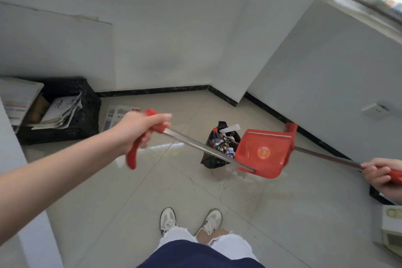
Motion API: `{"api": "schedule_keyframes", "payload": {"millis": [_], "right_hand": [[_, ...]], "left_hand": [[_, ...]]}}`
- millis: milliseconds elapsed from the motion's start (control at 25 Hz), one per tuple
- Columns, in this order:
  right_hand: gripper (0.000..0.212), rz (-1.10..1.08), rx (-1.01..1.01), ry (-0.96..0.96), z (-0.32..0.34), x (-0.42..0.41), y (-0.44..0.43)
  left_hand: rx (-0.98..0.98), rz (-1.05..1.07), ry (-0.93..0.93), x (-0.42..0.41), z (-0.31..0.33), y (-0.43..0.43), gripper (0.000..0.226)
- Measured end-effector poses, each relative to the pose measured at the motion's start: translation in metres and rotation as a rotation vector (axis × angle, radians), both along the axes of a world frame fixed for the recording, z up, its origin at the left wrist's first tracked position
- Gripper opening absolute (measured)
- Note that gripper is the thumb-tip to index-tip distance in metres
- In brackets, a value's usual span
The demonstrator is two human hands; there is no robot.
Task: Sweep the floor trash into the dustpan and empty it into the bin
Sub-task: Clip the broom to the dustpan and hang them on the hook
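A red dustpan point(263, 152) hangs tilted in the air, its open mouth facing down-left over a black bin bag point(214, 160) that stands on the tiled floor, full of wrappers and paper. My right hand point(380, 175) is closed around the red grip of the dustpan's long metal handle at the right edge. My left hand point(139, 128) grips the red handle of a second long metal rod point(195, 146), which runs down to the dustpan's front lip. No brush head shows on it.
A black plastic crate point(87, 115) of newspapers and boxes sits by the left wall, with loose papers point(117, 115) on the floor beside it. A white box point(391, 230) stands at the lower right. My shoes point(189, 222) are behind the bag, and walls close the corner.
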State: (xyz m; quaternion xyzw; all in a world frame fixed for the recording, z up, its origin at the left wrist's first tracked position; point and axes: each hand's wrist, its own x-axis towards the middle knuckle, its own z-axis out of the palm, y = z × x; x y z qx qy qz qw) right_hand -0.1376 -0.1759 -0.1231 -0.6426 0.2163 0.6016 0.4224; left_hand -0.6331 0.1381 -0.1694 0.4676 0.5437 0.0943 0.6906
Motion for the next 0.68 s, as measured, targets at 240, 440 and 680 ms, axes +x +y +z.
{"api": "schedule_keyframes", "payload": {"millis": [240,440,680], "right_hand": [[0.016,-0.064,-0.048,-0.126,0.016,-0.010,-0.048],[0.008,0.037,-0.223,-0.236,-0.012,0.013,-0.100],[0.010,0.290,-0.359,-0.475,-0.053,0.066,-0.148]], "left_hand": [[0.518,-0.530,0.054,0.184,0.061,-0.048,0.025],[0.938,-0.908,0.233,0.304,0.040,-0.137,0.020],[1.176,-1.212,0.356,0.410,0.002,-0.233,0.019]]}}
